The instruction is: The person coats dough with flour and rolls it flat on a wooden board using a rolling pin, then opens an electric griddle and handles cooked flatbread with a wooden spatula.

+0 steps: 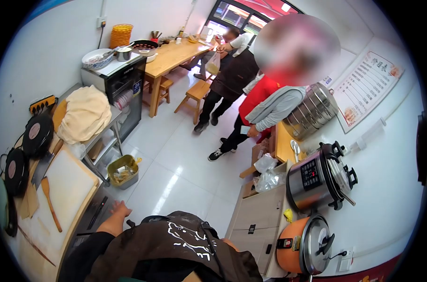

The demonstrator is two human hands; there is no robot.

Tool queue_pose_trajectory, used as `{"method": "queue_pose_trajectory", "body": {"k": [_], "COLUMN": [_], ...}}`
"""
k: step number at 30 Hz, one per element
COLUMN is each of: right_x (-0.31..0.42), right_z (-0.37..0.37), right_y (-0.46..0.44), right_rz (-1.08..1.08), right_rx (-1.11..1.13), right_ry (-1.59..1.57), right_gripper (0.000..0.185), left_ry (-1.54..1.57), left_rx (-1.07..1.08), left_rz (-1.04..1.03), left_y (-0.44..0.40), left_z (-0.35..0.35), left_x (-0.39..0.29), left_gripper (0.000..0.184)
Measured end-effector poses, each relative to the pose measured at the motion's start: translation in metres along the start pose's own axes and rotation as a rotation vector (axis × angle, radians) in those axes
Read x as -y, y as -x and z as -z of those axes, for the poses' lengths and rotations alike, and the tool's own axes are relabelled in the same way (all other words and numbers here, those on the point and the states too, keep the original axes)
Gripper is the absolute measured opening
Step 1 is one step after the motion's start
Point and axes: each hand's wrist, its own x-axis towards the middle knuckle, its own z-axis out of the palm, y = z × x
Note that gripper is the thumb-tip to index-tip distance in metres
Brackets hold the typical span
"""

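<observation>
My left hand (121,209) hangs low beside the cutting board counter, its fingers apart and nothing held in them. It is nearest to the dark cabinet front under the white board (67,188) and below the square waste bin (122,172). On the board lies a wooden spatula (50,205). Of my right hand (230,244) only a bit of skin shows past the brown apron (161,244); its fingers are hidden.
Round black griddles (38,134) and pale dough or cloth (85,114) are at the left. Two people stand ahead near a wooden table (176,56) and stools (197,91); another is behind. A pressure cooker (312,178), an orange cooker (291,244) and steamers (312,113) line the right.
</observation>
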Motion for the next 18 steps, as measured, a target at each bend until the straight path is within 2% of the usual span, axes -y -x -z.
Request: {"method": "queue_pose_trajectory", "body": {"k": [2, 5, 7, 9, 11, 14, 18], "right_x": [-0.008, -0.013, -0.013, -0.014, -0.016, -0.020, -0.034], "right_z": [-0.003, -0.002, -0.004, -0.007, -0.012, -0.014, -0.017], "right_y": [0.001, -0.008, -0.012, -0.014, -0.020, -0.033, -0.057], "right_rz": [-0.032, -0.130, -0.172, -0.203, -0.226, -0.241, -0.275], "right_rx": [0.026, 0.102, 0.147, 0.197, 0.242, 0.286, 0.366], "right_ry": [-0.055, -0.109, -0.124, -0.134, -0.139, -0.140, -0.142], "right_gripper": [0.035, 0.036, 0.037, 0.038, 0.039, 0.041, 0.044], "left_ry": [0.006, 0.089, 0.049, 0.054, 0.115, 0.162, 0.134], "left_rx": [0.035, 0.050, 0.010, 0.028, 0.088, 0.135, 0.022], "left_rz": [0.053, 0.049, -0.032, -0.051, -0.019, -0.034, -0.153], "left_y": [-0.021, -0.057, -0.126, -0.123, -0.086, -0.088, -0.090], "left_z": [-0.007, -0.016, -0.058, -0.075, -0.055, -0.064, -0.083], "left_x": [0.022, 0.045, 0.064, 0.082, 0.069, 0.064, 0.076], "left_gripper": [0.075, 0.076, 0.076, 0.075, 0.074, 0.073, 0.075]}}
